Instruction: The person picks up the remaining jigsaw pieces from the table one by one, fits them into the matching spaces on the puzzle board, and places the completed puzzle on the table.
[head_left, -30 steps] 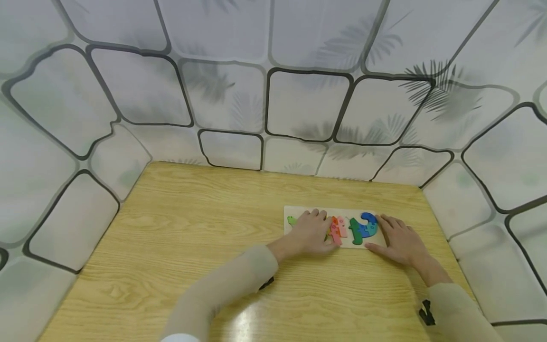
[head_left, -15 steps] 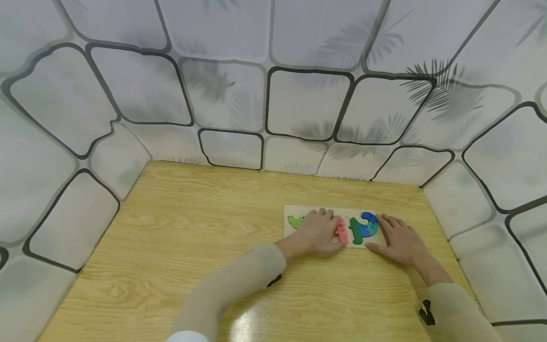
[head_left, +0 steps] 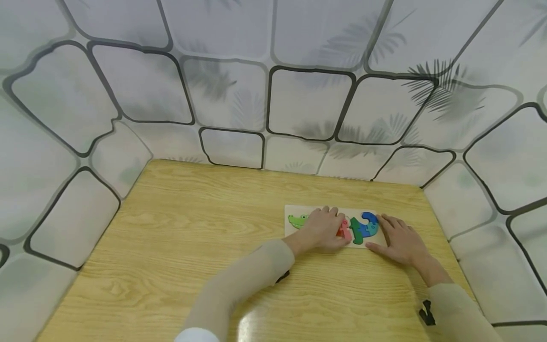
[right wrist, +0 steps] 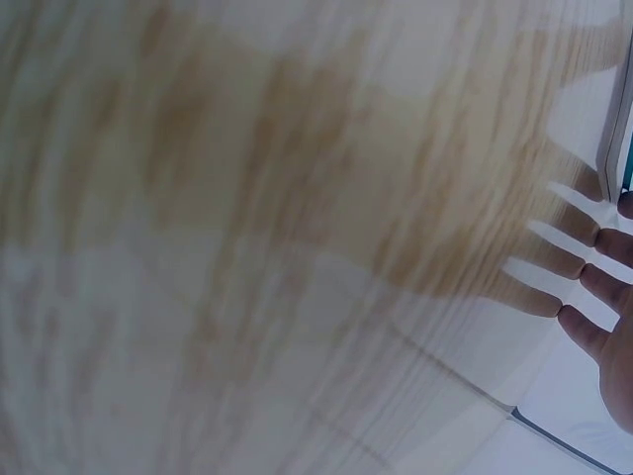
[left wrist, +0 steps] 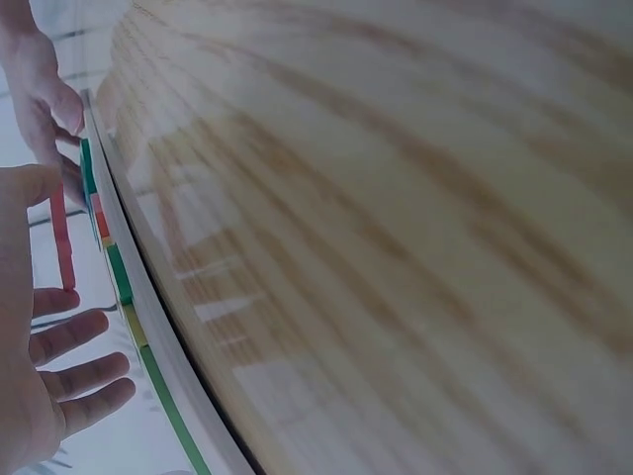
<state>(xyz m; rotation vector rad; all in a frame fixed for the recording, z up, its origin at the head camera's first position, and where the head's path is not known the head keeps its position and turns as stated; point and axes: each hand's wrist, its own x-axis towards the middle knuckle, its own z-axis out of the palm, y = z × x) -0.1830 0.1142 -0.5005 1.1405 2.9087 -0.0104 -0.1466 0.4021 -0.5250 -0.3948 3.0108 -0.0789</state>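
A pale wooden puzzle board (head_left: 292,209) lies right of the middle of the table. My left hand (head_left: 322,230) is over its centre, hiding part of the puzzle. Between thumb and index finger it pinches a flat pink puzzle piece (left wrist: 61,237), held just above the board while the other fingers are spread. To its right sit a dark green piece (head_left: 355,231) and blue pieces (head_left: 369,224); a light green crocodile-head piece (head_left: 297,220) shows on the left. My right hand (head_left: 401,241) rests at the board's right end, fingers extended, thumb near the lower corner.
The board lies on a wood-grain table (head_left: 205,213), enclosed at the back and sides by pale panels (head_left: 307,104) with a stone and leaf pattern. The table's right edge runs close beside my right forearm.
My left hand has slid right along the board with the pink piece, bringing it close to the dark green piece. More of the crocodile head now shows. The right hand has stayed in place.
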